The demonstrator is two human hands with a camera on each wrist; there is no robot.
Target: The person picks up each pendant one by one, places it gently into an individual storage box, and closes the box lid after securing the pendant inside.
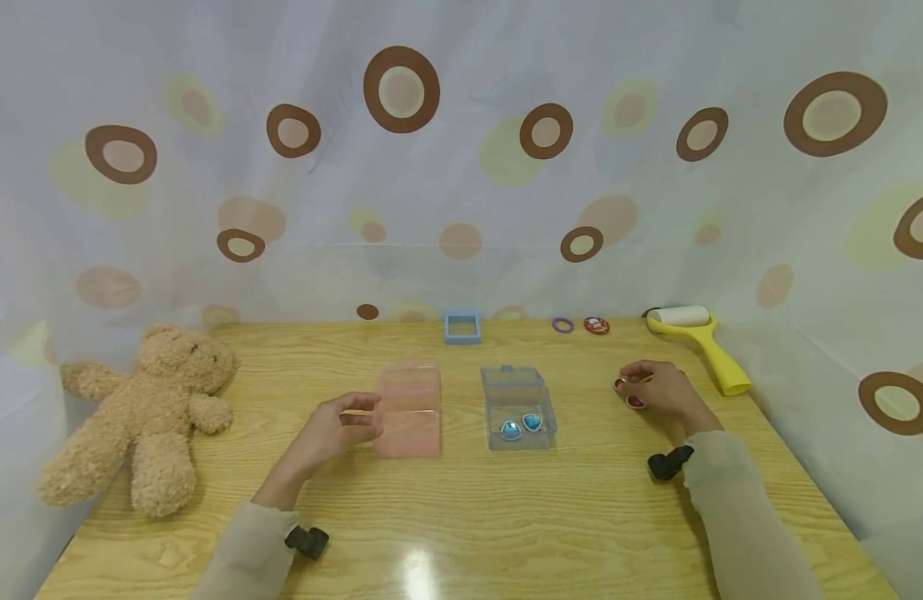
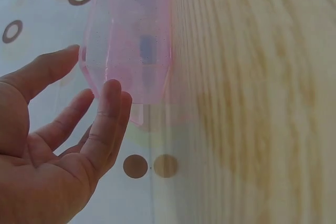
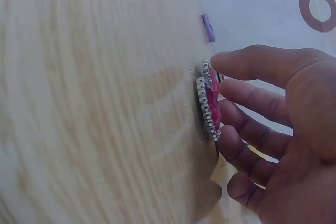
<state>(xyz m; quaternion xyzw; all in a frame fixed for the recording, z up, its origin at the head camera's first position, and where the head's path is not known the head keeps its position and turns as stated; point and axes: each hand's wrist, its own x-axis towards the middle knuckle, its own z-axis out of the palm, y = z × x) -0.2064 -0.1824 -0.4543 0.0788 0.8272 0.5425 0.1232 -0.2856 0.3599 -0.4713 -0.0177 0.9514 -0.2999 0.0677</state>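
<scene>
My left hand (image 1: 332, 432) is at the left side of an open pink plastic box (image 1: 410, 437), its fingers loosely bent. In the left wrist view the fingertips lie by the end of the pink box (image 2: 128, 51); a firm hold does not show. My right hand (image 1: 659, 392) reaches over two red gems with beaded silver rims, one of them the nearer red gem (image 1: 636, 402). In the right wrist view the red gems (image 3: 212, 106) lie on the table with spread fingertips close beside them. Between the hands, an open clear bluish box (image 1: 497, 440) holds two blue gems (image 1: 511, 431).
A teddy bear (image 1: 157, 408) lies on the table's left. Along the back are a blue square frame (image 1: 463, 339), a purple ring (image 1: 562, 325) and a red round badge (image 1: 597, 326). A yellow-handled lint roller (image 1: 719, 358) lies at the right, near a patterned curtain (image 1: 461, 167).
</scene>
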